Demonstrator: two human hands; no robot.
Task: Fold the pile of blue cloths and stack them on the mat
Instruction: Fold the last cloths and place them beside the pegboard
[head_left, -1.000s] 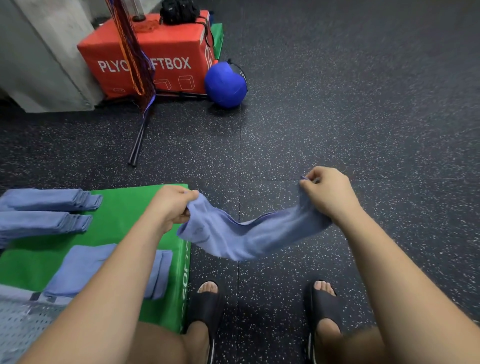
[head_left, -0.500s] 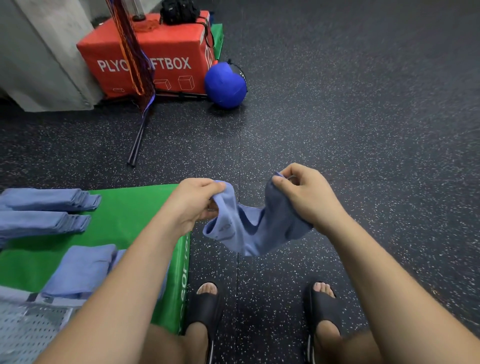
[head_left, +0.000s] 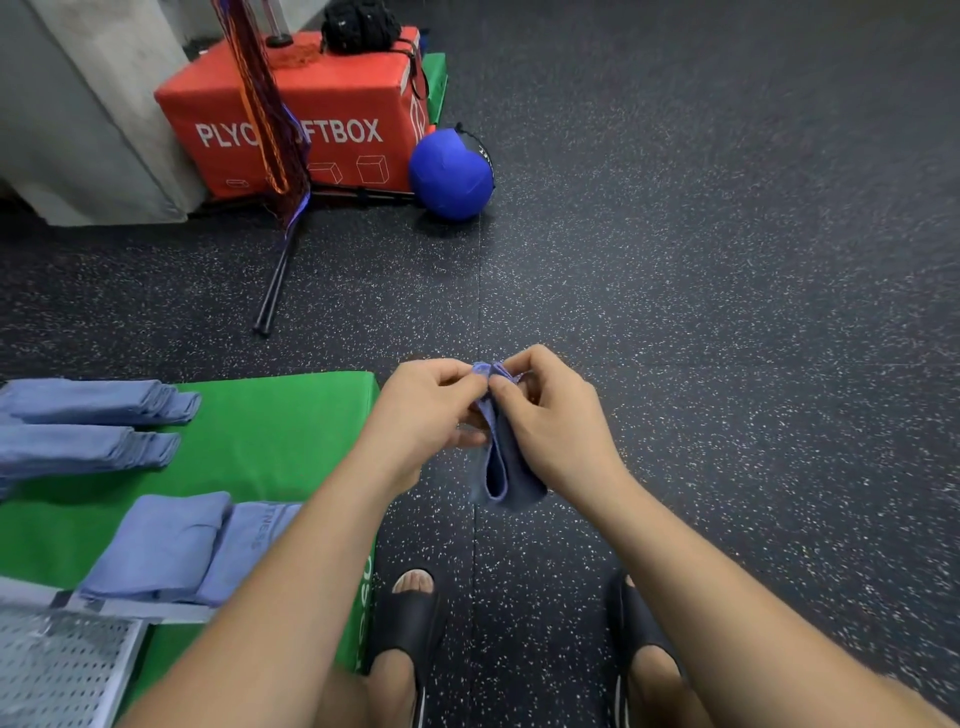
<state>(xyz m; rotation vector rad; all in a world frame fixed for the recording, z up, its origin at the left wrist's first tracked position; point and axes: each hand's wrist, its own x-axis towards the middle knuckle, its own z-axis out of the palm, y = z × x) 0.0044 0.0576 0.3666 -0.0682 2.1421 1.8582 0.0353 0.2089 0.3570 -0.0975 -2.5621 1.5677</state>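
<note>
Half a second ago the hands were apart with the blue cloth (head_left: 506, 478) sagging between them, and a second ago it was stretched wide. Now the left hand (head_left: 431, 410) and right hand (head_left: 550, 421) meet, their thumbs and fingertips pinching the cloth's top corners together. It hangs doubled in a narrow loop between the wrists, above the floor (head_left: 727, 312) and just right of the edge of the green mat (head_left: 275, 431). On the mat two stacks of folded cloths (head_left: 98, 402) lie side by side at the far left, unchanged. A lower folded pile (head_left: 171, 545) lies nearer, partly behind the left forearm. A perforated metal surface (head_left: 57, 670) shows in the bottom left corner. The floor is dark speckled rubber, and the person's feet in black slides (head_left: 402, 623) stand on it below the hands. Farther back a red box (head_left: 332, 104) with white lettering stands by a grey wall (head_left: 78, 130). A blue ball (head_left: 449, 174) sits just beside its right corner, coloured cords (head_left: 265, 104) hang in front of it, and a black bundle (head_left: 358, 23) lies on top
</note>
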